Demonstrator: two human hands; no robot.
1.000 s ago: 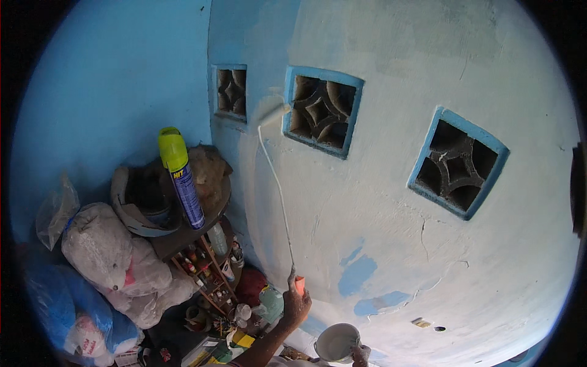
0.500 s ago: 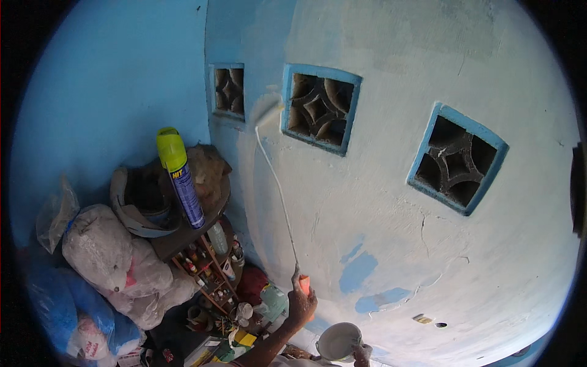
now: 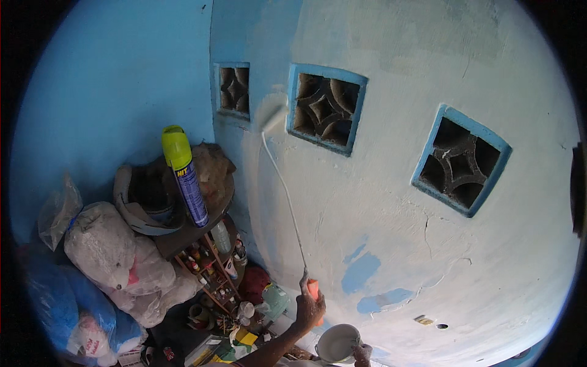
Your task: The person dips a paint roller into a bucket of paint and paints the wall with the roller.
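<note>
My left hand (image 3: pixel 310 309) is closed round the orange handle (image 3: pixel 313 289) of a paint roller, its forearm coming in from the lower edge. The roller's long thin whitish rod (image 3: pixel 285 189) rises to the white roller head (image 3: pixel 274 117), which lies against the wall just left of the middle blue-framed vent (image 3: pixel 326 109). Low down, my right hand (image 3: pixel 362 353) grips the right side of a white bucket (image 3: pixel 338 343). What is inside the bucket is hard to make out. The wall (image 3: pixel 367 196) is mostly whitish, with blue patches showing.
To the left, a yellow-capped spray can (image 3: pixel 185 177) stands on a dark shelf unit (image 3: pixel 174 244) with small bottles inside. Stuffed plastic bags (image 3: pixel 101 244) and a blue bag (image 3: pixel 67 306) are piled beside it. Two more vents (image 3: pixel 234 90) (image 3: pixel 461 160) open in the wall.
The whole view has shifted slightly, moving the scene a little to the right. The roller head remains beside the middle vent; both hands keep their holds.
</note>
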